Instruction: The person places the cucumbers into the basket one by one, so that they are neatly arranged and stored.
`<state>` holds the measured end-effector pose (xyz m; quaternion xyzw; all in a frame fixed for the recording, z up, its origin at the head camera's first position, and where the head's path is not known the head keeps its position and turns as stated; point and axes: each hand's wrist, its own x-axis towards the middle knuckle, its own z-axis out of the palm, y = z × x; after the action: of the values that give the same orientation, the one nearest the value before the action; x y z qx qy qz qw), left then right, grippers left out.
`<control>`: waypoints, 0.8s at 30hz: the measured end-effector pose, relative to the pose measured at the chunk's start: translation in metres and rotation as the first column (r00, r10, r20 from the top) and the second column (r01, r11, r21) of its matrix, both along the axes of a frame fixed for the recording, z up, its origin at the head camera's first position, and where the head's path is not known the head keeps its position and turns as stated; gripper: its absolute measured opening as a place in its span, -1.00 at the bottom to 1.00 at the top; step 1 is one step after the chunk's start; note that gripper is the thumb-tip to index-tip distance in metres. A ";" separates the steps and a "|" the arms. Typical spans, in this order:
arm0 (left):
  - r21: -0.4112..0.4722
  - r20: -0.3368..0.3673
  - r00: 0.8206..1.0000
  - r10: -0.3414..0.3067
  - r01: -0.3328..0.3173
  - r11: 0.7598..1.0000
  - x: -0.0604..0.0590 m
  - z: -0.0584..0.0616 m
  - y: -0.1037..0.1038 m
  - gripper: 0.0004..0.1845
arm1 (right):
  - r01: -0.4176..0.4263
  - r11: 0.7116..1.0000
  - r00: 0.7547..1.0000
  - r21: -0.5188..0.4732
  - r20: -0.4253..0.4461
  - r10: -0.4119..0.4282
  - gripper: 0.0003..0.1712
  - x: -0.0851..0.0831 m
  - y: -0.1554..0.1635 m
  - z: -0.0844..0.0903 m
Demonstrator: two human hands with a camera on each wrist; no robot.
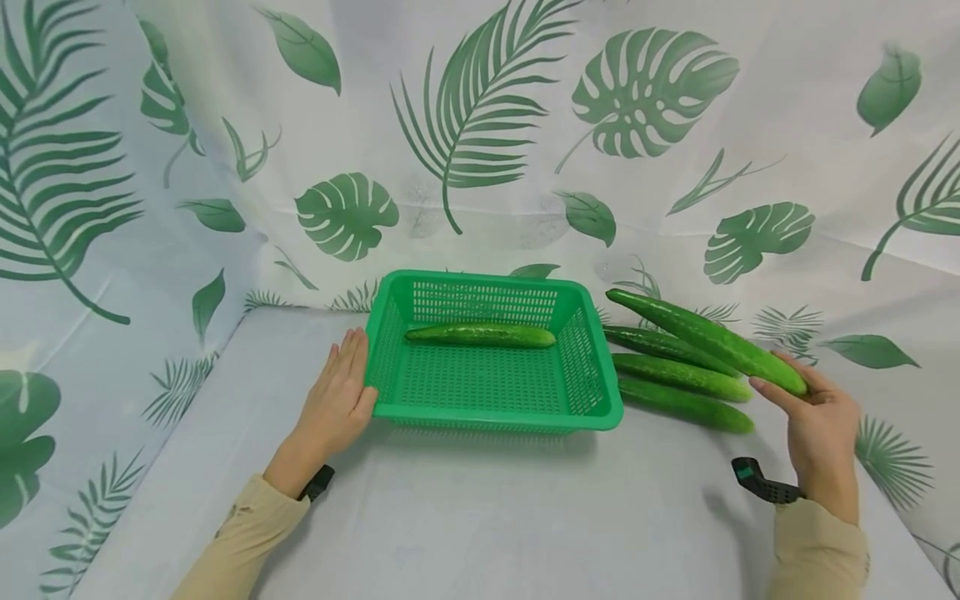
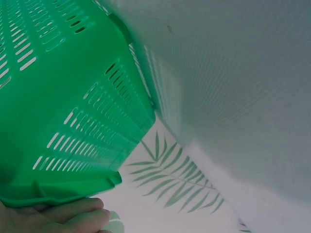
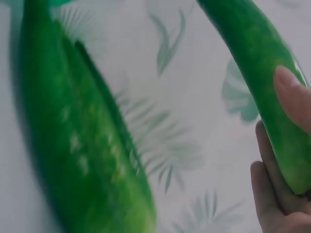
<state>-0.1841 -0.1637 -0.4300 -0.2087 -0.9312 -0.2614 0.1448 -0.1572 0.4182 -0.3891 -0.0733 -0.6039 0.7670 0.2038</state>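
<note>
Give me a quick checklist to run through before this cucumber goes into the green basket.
1. Right hand grips the long green cucumber near its end: ok.
2. Held cucumber lifted off the three cucumbers on the cloth: ok.
3. Left hand flat against the green slotted plastic basket, steadying it: ok.
4. Free room in the basket in front of the one cucumber already inside: ok.
5. Path from held cucumber over the basket's right rim unobstructed: ok.
6. Grip firm enough for the carry: cannot tell.
</note>
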 end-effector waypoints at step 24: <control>0.002 0.020 1.000 0.000 0.000 1.000 0.000 0.002 0.001 -0.28 | -0.136 0.906 0.990 0.400 0.033 0.134 -0.37 -0.064 -0.131 0.090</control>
<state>-0.1838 -0.1625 -0.4283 -0.2058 -0.9325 -0.2642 0.1355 -0.2210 0.2870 -0.2993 0.0100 -0.7525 0.6389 0.1597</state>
